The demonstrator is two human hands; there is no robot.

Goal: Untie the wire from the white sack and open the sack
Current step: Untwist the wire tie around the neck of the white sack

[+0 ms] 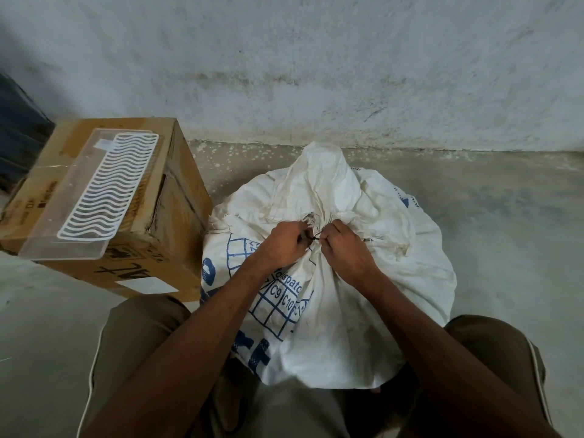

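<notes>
A full white woven sack [407, 248] with blue print stands on the floor between my knees, its neck gathered and tied. A thin dark wire [315, 238] wraps the gathered neck. My left hand [281, 248] pinches the wire from the left. From the right, my right hand [347, 251] pinches the wire's other end, fingers curled. The two hands nearly touch at the knot. The loose top of the sack rises behind the hands.
A brown cardboard box [177, 197] stands to the left of the sack, with a clear plastic tray and a white wire rack [107, 191] on top. A stained white wall [316, 74] runs behind. Bare concrete floor [505, 216] lies to the right.
</notes>
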